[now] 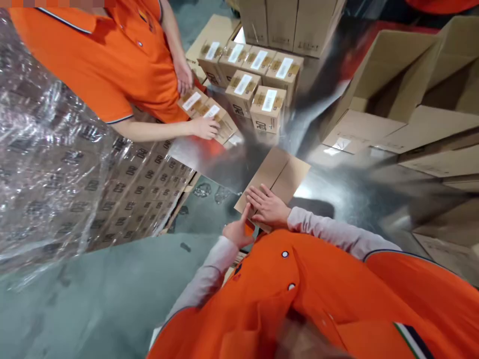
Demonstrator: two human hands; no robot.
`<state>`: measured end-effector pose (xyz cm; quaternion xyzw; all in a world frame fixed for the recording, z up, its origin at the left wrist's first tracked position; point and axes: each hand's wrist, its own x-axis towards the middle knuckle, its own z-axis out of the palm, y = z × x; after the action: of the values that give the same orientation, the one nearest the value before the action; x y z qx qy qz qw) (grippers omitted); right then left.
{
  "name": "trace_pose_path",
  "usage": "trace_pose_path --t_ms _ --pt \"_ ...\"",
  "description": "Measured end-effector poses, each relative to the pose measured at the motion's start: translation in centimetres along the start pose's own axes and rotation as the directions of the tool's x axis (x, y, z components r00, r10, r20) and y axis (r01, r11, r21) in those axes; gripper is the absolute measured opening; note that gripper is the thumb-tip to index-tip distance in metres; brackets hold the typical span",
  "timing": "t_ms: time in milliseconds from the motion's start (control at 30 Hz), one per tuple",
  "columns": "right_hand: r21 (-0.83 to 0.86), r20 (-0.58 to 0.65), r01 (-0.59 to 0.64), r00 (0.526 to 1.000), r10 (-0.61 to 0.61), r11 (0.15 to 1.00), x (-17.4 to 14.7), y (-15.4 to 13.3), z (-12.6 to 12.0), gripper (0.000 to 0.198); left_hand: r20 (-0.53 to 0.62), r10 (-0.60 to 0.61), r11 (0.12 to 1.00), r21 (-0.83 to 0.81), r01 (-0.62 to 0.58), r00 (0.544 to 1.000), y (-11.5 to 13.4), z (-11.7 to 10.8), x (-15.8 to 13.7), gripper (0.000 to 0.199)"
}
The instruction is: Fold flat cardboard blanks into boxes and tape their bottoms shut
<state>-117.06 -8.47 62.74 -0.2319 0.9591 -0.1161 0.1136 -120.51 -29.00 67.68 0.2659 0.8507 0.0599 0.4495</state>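
Note:
My right hand (pixel 270 205) lies flat on a closed brown cardboard box (pixel 286 172), its fingers spread over the flaps near the centre seam. At the box's near left corner is my left hand (pixel 237 233), index finger stretched out towards the edge and thumb apart; its other fingers are partly hidden. A small orange patch with a dark edge shows between that thumb and index finger, and I cannot make out what it is. The box rests on a shiny metal table (pixel 318 184), close against my orange shirt.
Across the table, a co-worker (pixel 134 65) has both hands at small labelled boxes (pixel 209 112). More labelled boxes (pixel 258 60) stand in rows beyond. Open cartons (pixel 389 85) are on the right. Plastic-wrapped stacked boxes (pixel 123 189) stand left, on the green floor (pixel 93 299).

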Motion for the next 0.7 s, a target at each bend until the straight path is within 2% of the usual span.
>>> trace_pose_path --t_ms 100,200,267,333,400,500,533,600,633,700 --pt "0.032 -0.01 0.032 0.999 -0.032 0.999 -0.2 0.2 -0.1 0.106 -0.011 -0.027 0.999 0.039 0.027 1.0 -1.4 -2.9 -1.6 0.098" --pt "0.061 0.012 0.037 0.999 -0.038 0.997 -0.1 0.1 -0.2 0.121 -0.022 0.078 0.995 -0.063 -0.08 0.997 -3.0 -7.4 -3.6 0.101" --pt "0.074 0.038 0.027 0.999 -0.03 0.997 0.2 0.0 -0.2 0.121 -0.111 0.135 0.977 -0.148 -0.151 0.985 -3.3 -10.9 -4.4 0.094" --pt "0.082 0.046 0.021 0.999 -0.025 0.996 0.5 -0.1 -0.4 0.119 -0.258 0.127 0.967 -0.185 -0.178 0.958 -2.2 -14.7 -3.9 0.078" --pt "0.087 0.047 0.023 0.998 -0.027 0.996 0.7 -0.2 -0.5 0.119 -0.383 0.151 0.955 -0.183 -0.235 0.911 0.7 -18.5 -2.1 0.069" --pt "0.086 0.055 0.025 0.998 -0.03 0.996 1.0 -0.3 -0.3 0.118 -0.449 0.269 0.937 -0.084 -0.34 0.852 7.6 -23.6 3.0 0.062" --pt "0.085 0.05 0.031 0.998 -0.035 0.996 1.1 -0.3 -0.1 0.116 -0.429 0.285 0.943 -0.032 -0.33 0.857 10.3 -25.0 5.1 0.058" --pt "0.088 0.013 0.041 0.999 -0.042 0.995 1.4 -0.5 0.5 0.112 -0.338 0.257 0.965 0.042 -0.259 0.905 15.6 -27.1 9.7 0.052" --pt "0.094 -0.015 0.052 0.999 -0.051 0.994 1.5 -0.7 0.8 0.11 -0.277 0.228 0.974 0.079 -0.214 0.934 18.0 -27.8 12.0 0.05" --pt "0.105 -0.053 0.067 0.997 -0.062 0.992 1.9 -1.0 1.2 0.107 -0.202 0.184 0.975 0.159 -0.153 0.962 22.0 -28.4 16.4 0.051"
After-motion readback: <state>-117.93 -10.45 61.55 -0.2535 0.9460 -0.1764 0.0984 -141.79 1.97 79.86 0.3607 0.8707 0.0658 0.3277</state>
